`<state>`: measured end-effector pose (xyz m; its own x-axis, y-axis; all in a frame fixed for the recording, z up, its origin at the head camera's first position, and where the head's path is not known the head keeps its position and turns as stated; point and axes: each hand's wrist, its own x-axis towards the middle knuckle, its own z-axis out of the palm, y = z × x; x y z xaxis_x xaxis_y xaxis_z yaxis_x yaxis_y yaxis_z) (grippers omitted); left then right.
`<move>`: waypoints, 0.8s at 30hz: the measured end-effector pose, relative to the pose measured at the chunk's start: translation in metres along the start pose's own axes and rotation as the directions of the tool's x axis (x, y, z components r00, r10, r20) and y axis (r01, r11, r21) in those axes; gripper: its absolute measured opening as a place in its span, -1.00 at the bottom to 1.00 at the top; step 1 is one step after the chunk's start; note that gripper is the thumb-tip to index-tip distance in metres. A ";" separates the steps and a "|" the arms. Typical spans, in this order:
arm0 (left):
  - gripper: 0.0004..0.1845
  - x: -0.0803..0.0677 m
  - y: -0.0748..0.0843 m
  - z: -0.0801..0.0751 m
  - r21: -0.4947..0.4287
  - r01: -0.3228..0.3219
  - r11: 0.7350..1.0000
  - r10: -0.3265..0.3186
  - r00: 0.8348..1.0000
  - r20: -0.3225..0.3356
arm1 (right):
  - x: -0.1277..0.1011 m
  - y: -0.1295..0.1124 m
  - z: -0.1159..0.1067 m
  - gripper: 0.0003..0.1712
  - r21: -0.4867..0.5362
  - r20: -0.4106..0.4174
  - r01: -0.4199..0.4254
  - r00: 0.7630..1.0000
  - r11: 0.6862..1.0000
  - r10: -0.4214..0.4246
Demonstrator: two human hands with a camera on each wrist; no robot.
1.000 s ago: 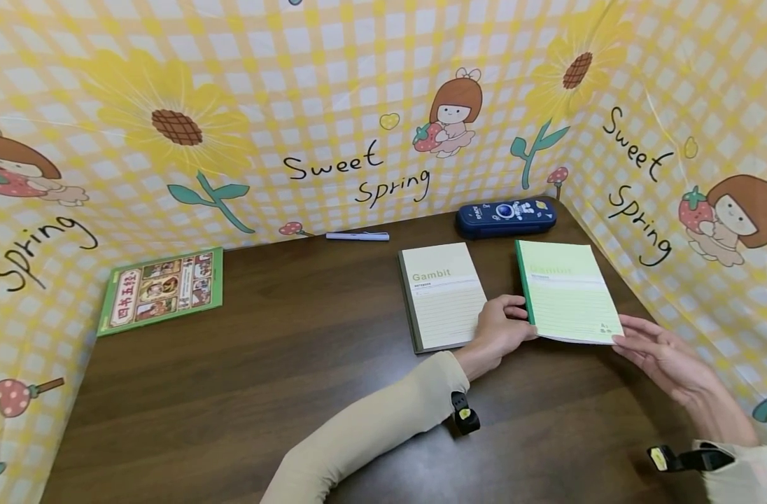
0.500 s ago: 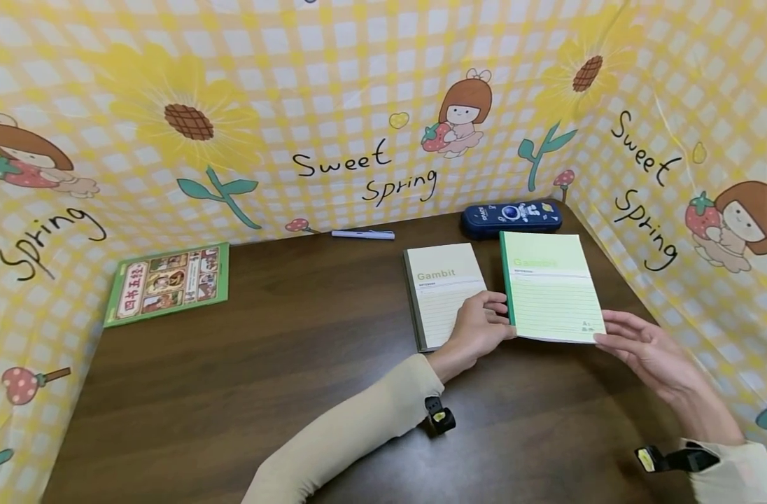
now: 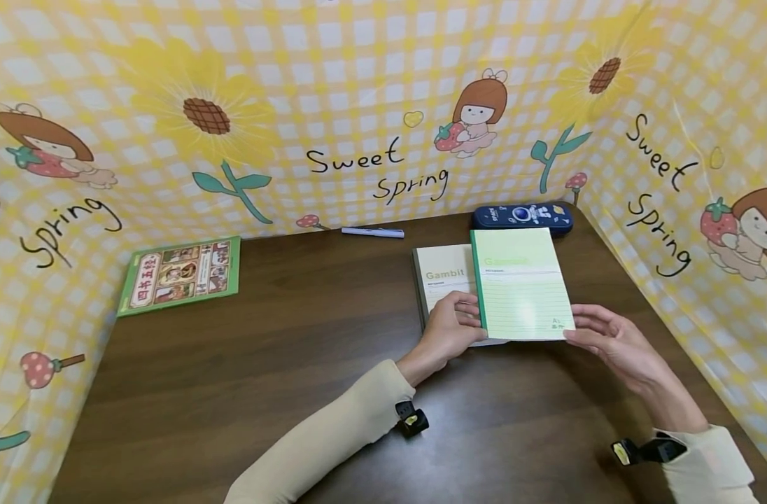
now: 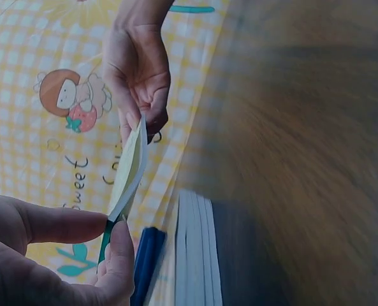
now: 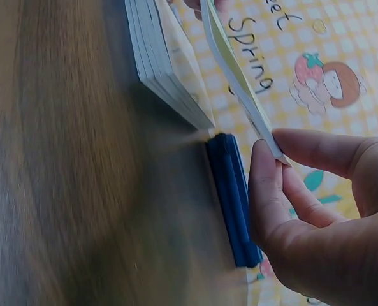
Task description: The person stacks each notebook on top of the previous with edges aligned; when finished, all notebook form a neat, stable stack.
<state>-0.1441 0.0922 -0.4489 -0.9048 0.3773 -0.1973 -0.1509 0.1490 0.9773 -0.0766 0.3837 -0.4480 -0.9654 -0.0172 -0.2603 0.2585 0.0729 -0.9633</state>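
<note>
A light green notebook (image 3: 521,283) hangs just above the table, partly over a beige "Gambit" notebook (image 3: 443,275) that lies flat. My left hand (image 3: 470,318) pinches the green notebook's dark green spine edge between thumb and fingers (image 4: 112,224). My right hand (image 3: 576,329) pinches its lower right corner (image 5: 271,150). In the left wrist view the green notebook (image 4: 130,167) is edge-on, raised above the thicker beige notebook (image 4: 198,248). In the right wrist view the green notebook (image 5: 234,70) floats over the beige one (image 5: 163,57).
A dark blue pencil case (image 3: 522,215) lies by the back wall behind the notebooks, and a white pen (image 3: 372,232) lies left of it. A green picture book (image 3: 180,273) rests at the far left. Patterned yellow walls enclose the brown table (image 3: 283,364) on three sides.
Both hands have carried the green notebook leftward, from beside the beige notebook to overlapping its right part. The view has shifted slightly.
</note>
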 end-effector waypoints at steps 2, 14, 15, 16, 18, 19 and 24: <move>-0.44 -0.002 -0.003 -0.006 0.015 0.001 1.000 -0.001 1.000 -0.016 | 0.003 -0.001 0.006 -0.58 -0.035 0.008 -0.004 1.000 0.999 0.004; -0.45 -0.010 -0.018 -0.036 0.049 0.033 0.998 -0.030 0.998 -0.059 | 0.024 0.002 0.036 -0.51 -0.121 0.071 -0.016 0.997 0.992 0.025; -0.45 -0.011 -0.019 -0.038 0.053 0.035 0.998 -0.031 0.998 -0.061 | 0.026 0.002 0.039 -0.51 -0.123 0.074 -0.018 0.997 0.992 0.027; -0.45 -0.012 -0.019 -0.040 0.056 0.036 0.998 -0.033 0.998 -0.062 | 0.027 0.002 0.040 -0.50 -0.129 0.075 -0.019 0.997 0.992 0.028; -0.45 -0.014 -0.021 -0.043 0.065 0.037 0.997 -0.032 0.997 -0.066 | 0.028 0.001 0.043 -0.48 -0.143 0.079 -0.016 0.996 0.990 0.028; -0.45 -0.015 -0.021 -0.044 0.067 0.035 0.997 -0.031 0.997 -0.069 | 0.029 0.001 0.045 -0.47 -0.150 0.082 -0.016 0.996 0.988 0.028; -0.45 -0.021 -0.023 -0.051 0.088 0.027 0.996 -0.019 0.996 -0.089 | 0.034 0.001 0.053 -0.45 -0.155 0.092 -0.019 0.995 0.988 0.033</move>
<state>-0.1422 0.0345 -0.4637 -0.9337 0.2913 -0.2081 -0.1397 0.2388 0.9610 -0.1069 0.3308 -0.4612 -0.9489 -0.1059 -0.2972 0.2680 0.2266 -0.9364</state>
